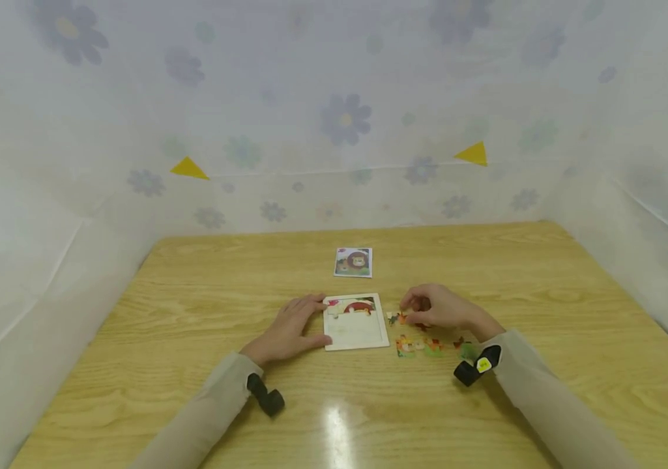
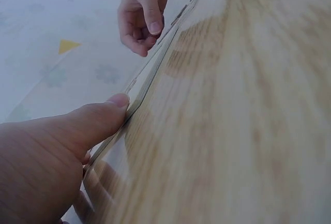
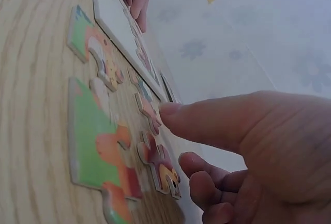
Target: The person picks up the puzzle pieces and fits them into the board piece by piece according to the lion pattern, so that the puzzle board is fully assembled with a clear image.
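Observation:
A white puzzle tray (image 1: pixel 357 345) lies on the table, with some lion-picture pieces (image 1: pixel 358 307) fitted along its far side. My left hand (image 1: pixel 289 329) rests against the tray's left edge, its thumb straight along the rim in the left wrist view. To the right of the tray, my right hand (image 1: pixel 442 308) hovers over loose puzzle pieces (image 1: pixel 418 346). In the right wrist view its thumb is beside an orange piece (image 3: pixel 148 111), and a dark red piece (image 3: pixel 158 162) lies below. No piece is visibly held; contact with the orange one is unclear.
A reference card (image 1: pixel 353 262) with a lion picture lies behind the tray. Green-and-orange pieces (image 3: pixel 95 141) lie on the near side of the wooden table (image 1: pixel 222 280). A flowered white curtain (image 1: pixel 310 182) hangs behind the table, bearing two yellow triangles (image 1: pixel 189 169).

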{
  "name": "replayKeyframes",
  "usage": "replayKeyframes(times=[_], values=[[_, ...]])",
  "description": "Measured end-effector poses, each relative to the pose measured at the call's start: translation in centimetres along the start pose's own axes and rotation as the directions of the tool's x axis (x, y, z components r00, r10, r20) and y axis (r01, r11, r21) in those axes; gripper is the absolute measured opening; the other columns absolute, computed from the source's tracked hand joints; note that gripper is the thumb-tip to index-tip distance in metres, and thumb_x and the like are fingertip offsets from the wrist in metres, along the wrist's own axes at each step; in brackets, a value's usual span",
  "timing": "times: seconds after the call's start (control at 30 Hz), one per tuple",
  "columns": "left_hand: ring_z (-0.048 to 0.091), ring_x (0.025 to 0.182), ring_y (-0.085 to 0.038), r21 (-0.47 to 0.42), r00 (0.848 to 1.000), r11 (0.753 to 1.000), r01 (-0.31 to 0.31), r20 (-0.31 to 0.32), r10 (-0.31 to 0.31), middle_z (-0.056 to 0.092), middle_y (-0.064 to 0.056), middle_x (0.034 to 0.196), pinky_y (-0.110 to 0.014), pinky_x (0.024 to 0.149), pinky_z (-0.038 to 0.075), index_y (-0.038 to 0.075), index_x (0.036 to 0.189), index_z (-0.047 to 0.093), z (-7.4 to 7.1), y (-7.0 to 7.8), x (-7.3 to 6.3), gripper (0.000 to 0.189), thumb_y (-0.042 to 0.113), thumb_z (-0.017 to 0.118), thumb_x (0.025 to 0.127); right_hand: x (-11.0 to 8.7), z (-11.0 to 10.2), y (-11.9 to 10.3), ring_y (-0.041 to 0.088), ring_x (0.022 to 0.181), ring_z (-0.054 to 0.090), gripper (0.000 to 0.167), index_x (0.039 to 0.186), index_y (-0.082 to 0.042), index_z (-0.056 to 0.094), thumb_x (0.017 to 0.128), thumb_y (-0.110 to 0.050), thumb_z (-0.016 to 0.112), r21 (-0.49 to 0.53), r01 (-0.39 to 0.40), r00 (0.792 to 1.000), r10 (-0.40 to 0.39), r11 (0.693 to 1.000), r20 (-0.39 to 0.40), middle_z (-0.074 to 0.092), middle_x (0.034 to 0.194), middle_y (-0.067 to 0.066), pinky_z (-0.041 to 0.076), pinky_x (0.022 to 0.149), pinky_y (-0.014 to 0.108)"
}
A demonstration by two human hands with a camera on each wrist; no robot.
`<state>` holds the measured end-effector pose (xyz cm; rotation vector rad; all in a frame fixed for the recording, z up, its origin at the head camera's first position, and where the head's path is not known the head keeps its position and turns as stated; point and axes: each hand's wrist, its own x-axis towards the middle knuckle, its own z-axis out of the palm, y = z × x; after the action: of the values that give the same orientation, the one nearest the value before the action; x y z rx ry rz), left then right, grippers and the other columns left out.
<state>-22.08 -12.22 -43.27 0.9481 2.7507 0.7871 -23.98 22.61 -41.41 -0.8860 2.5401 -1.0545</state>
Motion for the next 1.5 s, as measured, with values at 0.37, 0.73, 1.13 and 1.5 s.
replayKeyframes(times=[0.37,0.73,1.13,1.5], values=[[0.022,0.145,-0.03,-0.003,1.0,1.0,-0.004,-0.013,0.004,0.03,-0.007,0.157,-0.055,0.116,0.015,0.008,0.14,0.046,-0.1,0.1,0.1,0.066,0.045,0.066,0.089,0.2,0.7,-1.3,0.012,0.061,0.049,0.027,0.108,-0.008,0.067,0.087,-0.023,0.073,-0.008,-0.102,0.993,0.101,0.995,-0.059,0.06,0.078,0.001,0.045,0.062,0.028],[0.025,0.144,-0.032,-0.008,0.999,1.0,-0.03,-0.024,0.03,0.032,-0.009,0.156,-0.056,0.115,0.016,0.006,0.14,0.045,0.0,0.3,0.2,0.066,0.043,0.066,0.089,0.6,1.1,-1.4,0.01,0.053,0.048,0.015,0.088,-0.005,0.054,0.09,-0.01,0.068,0.055,-0.041,0.997,0.045,0.998,-0.068,0.055,0.069,0.004,0.044,0.054,0.026],[0.023,0.145,-0.031,-0.016,1.0,1.0,-0.007,-0.018,0.007,0.031,-0.007,0.156,-0.056,0.115,0.017,0.008,0.14,0.046,0.0,0.0,0.0,0.066,0.045,0.065,0.089,2.9,2.4,-2.7,0.014,0.064,0.059,0.005,0.094,-0.008,0.063,0.094,-0.013,0.063,0.112,0.069,0.994,-0.059,0.991,-0.089,0.067,0.082,0.006,0.048,0.057,0.025],[0.022,0.145,-0.031,-0.029,1.0,1.0,-0.001,-0.017,0.0,0.031,-0.006,0.157,-0.056,0.115,0.016,0.009,0.139,0.046,0.1,0.0,0.1,0.064,0.045,0.065,0.089,5.4,4.7,-3.9,0.009,0.067,0.057,0.005,0.091,-0.01,0.068,0.092,-0.015,0.066,0.081,0.059,0.995,-0.052,0.995,-0.08,0.065,0.08,-0.002,0.048,0.062,0.023]])
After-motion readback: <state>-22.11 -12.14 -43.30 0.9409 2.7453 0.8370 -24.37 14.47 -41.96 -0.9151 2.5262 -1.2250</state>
